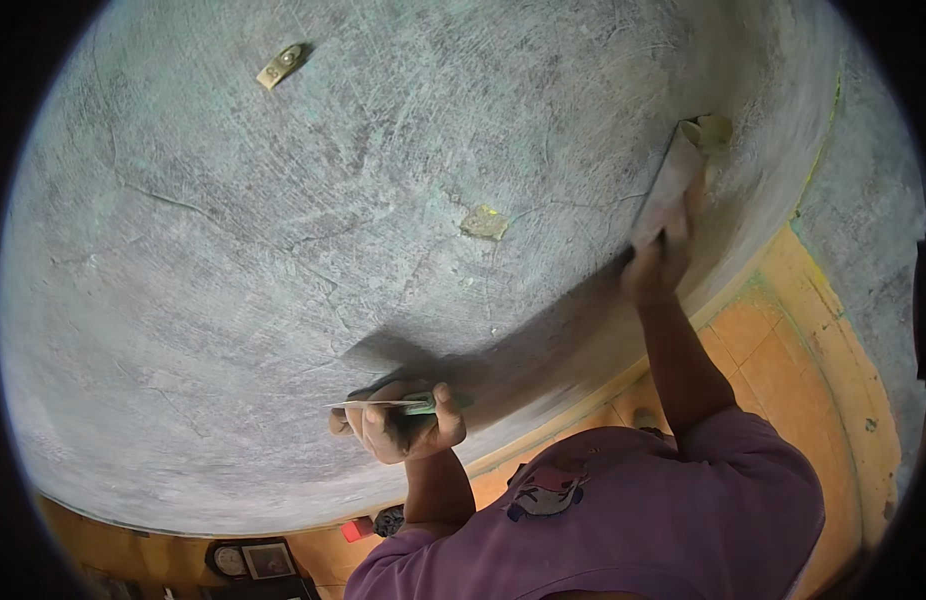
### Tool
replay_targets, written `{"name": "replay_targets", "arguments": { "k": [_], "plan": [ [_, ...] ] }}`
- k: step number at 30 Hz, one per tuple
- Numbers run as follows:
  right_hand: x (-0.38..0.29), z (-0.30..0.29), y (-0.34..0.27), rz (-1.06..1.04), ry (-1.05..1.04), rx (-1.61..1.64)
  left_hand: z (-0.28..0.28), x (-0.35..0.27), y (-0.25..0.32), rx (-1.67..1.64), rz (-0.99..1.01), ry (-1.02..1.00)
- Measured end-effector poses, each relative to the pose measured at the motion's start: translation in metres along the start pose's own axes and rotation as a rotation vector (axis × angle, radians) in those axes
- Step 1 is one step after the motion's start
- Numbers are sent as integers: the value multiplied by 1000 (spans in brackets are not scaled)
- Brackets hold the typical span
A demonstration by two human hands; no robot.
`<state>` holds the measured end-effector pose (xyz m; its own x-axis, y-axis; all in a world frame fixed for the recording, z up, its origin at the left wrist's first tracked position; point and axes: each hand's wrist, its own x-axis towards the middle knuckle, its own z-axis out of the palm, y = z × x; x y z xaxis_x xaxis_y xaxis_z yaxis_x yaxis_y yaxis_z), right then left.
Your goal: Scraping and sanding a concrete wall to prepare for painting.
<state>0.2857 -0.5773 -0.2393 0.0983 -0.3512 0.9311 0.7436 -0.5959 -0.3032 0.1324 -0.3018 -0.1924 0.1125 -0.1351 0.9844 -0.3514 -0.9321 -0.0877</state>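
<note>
A scraped, blue-grey plaster wall (403,150) fills most of the view. My left hand (403,424) is closed around a putty knife with a green handle (420,403), its thin blade seen nearly edge-on near the wall. My right hand (658,262), slightly blurred, grips a wide flat blade (671,176) held at the wall's right part. Some pale material shows at that blade's far end. Between the hands and above them, a chipped patch (484,223) and fine cracks mark the wall.
A small tag with a number (281,66) is fixed to the wall at upper left. Orange floor tiles (744,330) lie below at right. A red object (357,529) and a black bundle (389,520) are on the floor; a clock (229,560) and a framed picture (268,561) stand at bottom left.
</note>
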Motion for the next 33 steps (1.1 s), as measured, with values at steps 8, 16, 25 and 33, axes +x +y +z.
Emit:
{"name": "replay_targets", "arguments": {
  "k": [8,16,25,33],
  "plan": [
    [6,-10,16,-175,-152,25,2,-4,-3,-17,-11,30],
    [4,2,-28,-272,-215,-54,0,-11,-5,-98,-89,40],
    [-4,11,-27,-58,36,4,1,-3,-4,31,48,21],
    [16,-2,3,-47,-36,63,8,-6,-4,-83,3,94]
  ]
}}
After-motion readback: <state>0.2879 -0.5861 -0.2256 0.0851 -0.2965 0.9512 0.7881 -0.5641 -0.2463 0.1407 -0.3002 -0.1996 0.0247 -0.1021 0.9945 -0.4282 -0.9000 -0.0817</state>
